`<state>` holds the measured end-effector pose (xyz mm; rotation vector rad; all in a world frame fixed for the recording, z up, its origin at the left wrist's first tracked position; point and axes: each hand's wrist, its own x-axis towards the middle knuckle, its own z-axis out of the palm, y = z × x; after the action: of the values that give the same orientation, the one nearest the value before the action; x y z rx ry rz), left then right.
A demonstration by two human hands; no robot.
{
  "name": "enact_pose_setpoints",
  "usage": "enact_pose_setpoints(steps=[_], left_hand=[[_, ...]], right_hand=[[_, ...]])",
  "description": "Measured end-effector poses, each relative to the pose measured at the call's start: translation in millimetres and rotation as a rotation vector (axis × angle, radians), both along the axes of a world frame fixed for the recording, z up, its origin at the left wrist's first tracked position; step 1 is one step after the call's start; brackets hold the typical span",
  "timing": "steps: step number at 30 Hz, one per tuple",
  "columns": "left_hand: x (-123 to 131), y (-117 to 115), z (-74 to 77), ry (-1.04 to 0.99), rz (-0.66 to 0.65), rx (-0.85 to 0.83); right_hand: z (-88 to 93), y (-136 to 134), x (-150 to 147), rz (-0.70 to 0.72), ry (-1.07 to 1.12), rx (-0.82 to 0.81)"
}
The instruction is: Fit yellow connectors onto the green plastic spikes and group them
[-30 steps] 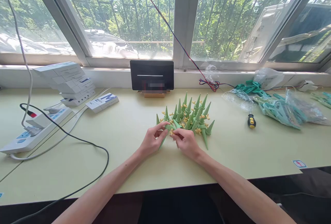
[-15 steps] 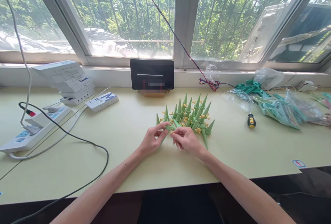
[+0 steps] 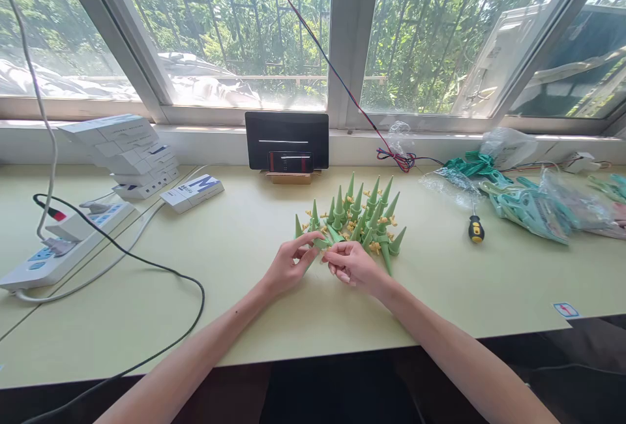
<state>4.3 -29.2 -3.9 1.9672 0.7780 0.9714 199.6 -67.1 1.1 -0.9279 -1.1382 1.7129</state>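
Observation:
My left hand is closed on a green plastic watering spike, its collar showing at the fingertips and much of it hidden by the fingers. My right hand pinches at the same spot, thumb and forefinger together against a small yellow valve, mostly covered. Both hands meet just above the table. Right behind them stands a cluster of similar green spikes, most with points up, with small yellow valves among them. One spike points down toward the table's front, beside my right hand.
A tablet on a cardboard stand faces me at the back. White boxes, a power strip and a black cable occupy the left. A screwdriver and bagged green parts lie right.
My right hand's fingertips have shifted slightly left against the piece in my left hand, and less yellow shows between them. The surrounding spikes stay put.

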Motion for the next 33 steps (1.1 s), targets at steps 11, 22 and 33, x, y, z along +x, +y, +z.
enact_pose_setpoints(steps=[11, 22, 33], left_hand=[[4, -3, 4.9, -0.054, 0.069, -0.049], [3, -1, 2.1, -0.138, 0.120, -0.168], [4, -2, 4.8, -0.070, 0.126, -0.168]], right_hand=[[0.7, -5, -10, -0.164, -0.215, 0.215], [-14.7, -6, -12, -0.407, -0.745, 0.817], [-16.0, -5, -12, -0.341, -0.928, 0.921]])
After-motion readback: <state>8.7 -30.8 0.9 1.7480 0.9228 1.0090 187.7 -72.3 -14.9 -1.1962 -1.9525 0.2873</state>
